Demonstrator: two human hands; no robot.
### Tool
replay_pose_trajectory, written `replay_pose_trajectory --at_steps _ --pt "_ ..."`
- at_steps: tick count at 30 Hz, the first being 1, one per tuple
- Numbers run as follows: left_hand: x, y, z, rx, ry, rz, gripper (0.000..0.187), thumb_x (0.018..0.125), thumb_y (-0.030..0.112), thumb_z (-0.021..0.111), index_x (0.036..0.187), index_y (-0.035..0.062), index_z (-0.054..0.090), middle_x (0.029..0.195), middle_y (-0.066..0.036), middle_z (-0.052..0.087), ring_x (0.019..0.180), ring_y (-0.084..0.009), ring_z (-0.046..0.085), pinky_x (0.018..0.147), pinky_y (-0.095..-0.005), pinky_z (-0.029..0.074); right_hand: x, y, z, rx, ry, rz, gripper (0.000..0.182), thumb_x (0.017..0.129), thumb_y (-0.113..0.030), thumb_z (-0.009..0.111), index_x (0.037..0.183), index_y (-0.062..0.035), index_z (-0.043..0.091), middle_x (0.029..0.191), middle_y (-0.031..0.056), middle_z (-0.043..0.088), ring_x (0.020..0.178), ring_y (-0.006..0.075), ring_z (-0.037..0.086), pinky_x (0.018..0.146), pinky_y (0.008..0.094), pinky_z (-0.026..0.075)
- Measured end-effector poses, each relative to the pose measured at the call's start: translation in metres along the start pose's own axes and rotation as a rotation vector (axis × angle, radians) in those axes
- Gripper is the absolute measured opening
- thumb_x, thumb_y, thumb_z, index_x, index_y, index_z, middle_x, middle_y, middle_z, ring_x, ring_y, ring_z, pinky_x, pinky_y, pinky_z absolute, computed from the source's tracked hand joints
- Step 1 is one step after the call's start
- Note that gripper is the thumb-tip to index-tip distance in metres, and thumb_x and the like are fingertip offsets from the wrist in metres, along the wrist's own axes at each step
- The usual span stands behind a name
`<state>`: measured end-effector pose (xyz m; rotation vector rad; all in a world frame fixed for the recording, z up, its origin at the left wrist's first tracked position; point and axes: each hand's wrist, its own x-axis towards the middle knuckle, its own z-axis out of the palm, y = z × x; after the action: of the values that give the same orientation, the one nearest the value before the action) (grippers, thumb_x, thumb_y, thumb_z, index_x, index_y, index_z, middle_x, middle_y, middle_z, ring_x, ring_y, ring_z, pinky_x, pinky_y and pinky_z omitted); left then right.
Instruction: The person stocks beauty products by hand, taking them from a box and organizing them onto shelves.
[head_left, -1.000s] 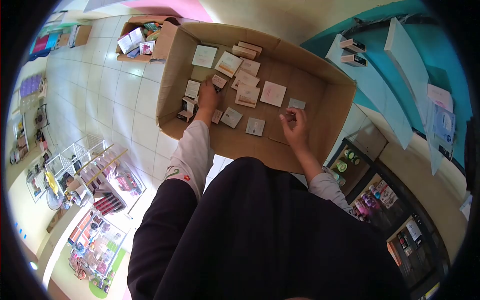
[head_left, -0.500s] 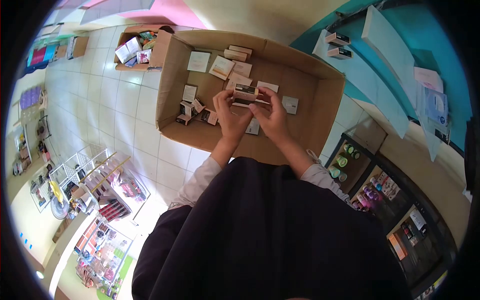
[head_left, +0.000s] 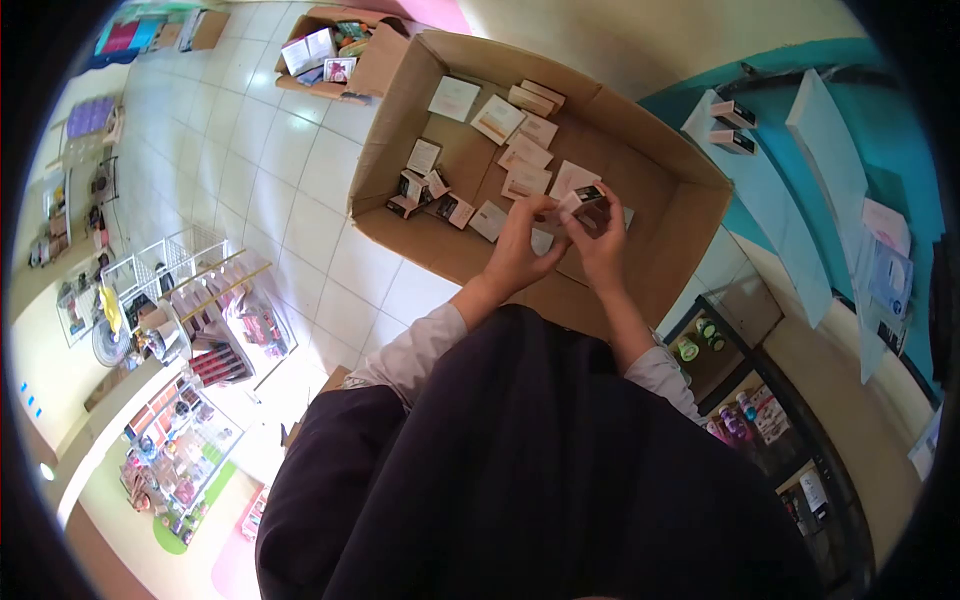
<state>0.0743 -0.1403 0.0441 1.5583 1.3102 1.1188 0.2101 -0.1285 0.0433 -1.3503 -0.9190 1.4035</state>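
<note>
Over a large cardboard box (head_left: 650, 125), a small pink-and-black carton (head_left: 580, 200) is held up and tilted. My right hand (head_left: 606, 248) pinches it between thumb and fingers. At its left side is my left hand (head_left: 518, 250), fingers curled, with the fingertips against or very close to the carton; the exact contact is hard to make out. Beneath them, flat pale cartons (head_left: 525, 152) lie spread on the box floor. Several small pink-and-black cartons (head_left: 452, 209) cluster in the left corner, and a white square carton (head_left: 455, 98) rests near the back.
A smaller open carton (head_left: 375, 70) with mixed packages stands on the tiled floor at the back left. To the right, white wall shelves (head_left: 770, 190) hold two small black-and-pink cartons (head_left: 733, 142). A dark display cabinet (head_left: 790, 400) stands at the lower right.
The view has turned, so the large box sits further right. The carton in my hands has moved right and been turned, showing a different face. My left hand's fingers have shifted beside it.
</note>
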Motion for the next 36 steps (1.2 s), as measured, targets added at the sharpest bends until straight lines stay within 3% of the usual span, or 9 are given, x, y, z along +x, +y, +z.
replay_pose_trajectory --at_steps 5,7,10,13,22,25,28,34,36 --pt "0.014 -0.079 -0.079 0.606 -0.018 0.012 0.047 0.068 -0.001 0.061 0.113 0.0009 0.047 0.110 -0.017 0.050 0.105 -0.0354 0.047 0.090 -0.0416 0.040 -0.007 0.010 -0.015 0.065 0.045 0.142 0.055 0.079 -0.008 0.067 0.127 -0.0056 0.041 0.114 0.0078 0.051 0.104 0.0169 0.051 0.089 0.0317 0.045" --pt "0.021 -0.129 -0.114 0.905 -0.130 -0.110 0.050 0.072 0.002 0.060 0.119 0.0034 0.044 0.115 -0.016 0.049 0.110 -0.0341 0.046 0.091 -0.0425 0.042 -0.007 0.013 -0.018 0.076 0.048 0.165 0.054 0.080 -0.008 0.066 0.128 -0.0051 0.041 0.115 0.0077 0.050 0.103 0.0171 0.051 0.088 0.0312 0.044" --pt "0.027 -0.148 -0.139 1.150 -0.403 -0.418 0.050 0.075 0.003 0.057 0.122 0.0064 0.042 0.117 -0.016 0.050 0.112 -0.0331 0.046 0.091 -0.0435 0.044 -0.012 0.020 -0.020 0.073 0.039 0.189 0.056 0.079 -0.008 0.067 0.128 -0.0052 0.041 0.115 0.0081 0.050 0.105 0.0175 0.051 0.090 0.0314 0.044" --pt "0.022 -0.165 -0.145 1.184 -0.500 -0.497 0.050 0.077 0.004 0.057 0.124 0.0079 0.040 0.118 -0.016 0.050 0.113 -0.0323 0.047 0.087 -0.0438 0.047 -0.014 0.019 -0.019 0.084 0.023 0.218 0.057 0.078 -0.008 0.068 0.128 -0.0055 0.040 0.115 0.0087 0.051 0.108 0.0179 0.051 0.093 0.0322 0.043" --pt "0.027 -0.188 -0.148 1.209 -0.533 -0.387 0.023 0.079 0.013 0.057 0.100 0.0050 0.051 0.101 -0.015 0.059 0.101 -0.0323 0.055 0.083 -0.0429 0.049 -0.016 0.028 -0.028 -0.029 0.019 0.197 0.057 0.079 -0.007 0.066 0.130 -0.0065 0.040 0.116 0.0080 0.050 0.107 0.0180 0.051 0.092 0.0316 0.042" --pt "0.029 -0.185 -0.152 1.175 -0.607 -0.290 0.033 0.077 0.015 0.062 0.106 0.0038 0.051 0.107 -0.016 0.056 0.102 -0.0334 0.054 0.084 -0.0443 0.047 -0.018 0.032 -0.029 -0.030 0.017 0.194 0.058 0.079 -0.007 0.066 0.130 -0.0070 0.040 0.116 0.0079 0.050 0.107 0.0181 0.050 0.092 0.0318 0.042" --pt "0.030 -0.182 -0.149 1.021 -0.615 -0.292 0.035 0.079 0.026 0.063 0.103 0.0018 0.054 0.100 -0.016 0.058 0.100 -0.0341 0.055 0.085 -0.0436 0.047 -0.021 0.037 -0.031 -0.045 0.006 0.206 0.057 0.078 -0.007 0.066 0.130 -0.0078 0.040 0.116 0.0078 0.050 0.108 0.0181 0.050 0.093 0.0320 0.042" --pt "0.022 -0.177 -0.113 0.622 -0.402 -0.422 0.041 0.084 0.034 0.059 0.106 -0.0010 0.055 0.098 -0.022 0.058 0.099 -0.0375 0.055 0.080 -0.0422 0.045 -0.028 0.037 -0.033 0.028 0.017 0.286 0.056 0.079 -0.012 0.064 0.130 -0.0085 0.040 0.116 0.0075 0.047 0.104 0.0174 0.049 0.089 0.0302 0.041" --pt "0.021 -0.167 -0.094 0.433 -0.354 -0.602 0.041 0.086 0.036 0.058 0.102 -0.0022 0.056 0.098 -0.023 0.059 0.097 -0.0375 0.057 0.080 -0.0409 0.045 -0.028 0.043 -0.038 0.075 0.009 0.338 0.057 0.079 -0.014 0.064 0.130 -0.0084 0.039 0.115 0.0078 0.046 0.100 0.0171 0.049 0.087 0.0295 0.041"
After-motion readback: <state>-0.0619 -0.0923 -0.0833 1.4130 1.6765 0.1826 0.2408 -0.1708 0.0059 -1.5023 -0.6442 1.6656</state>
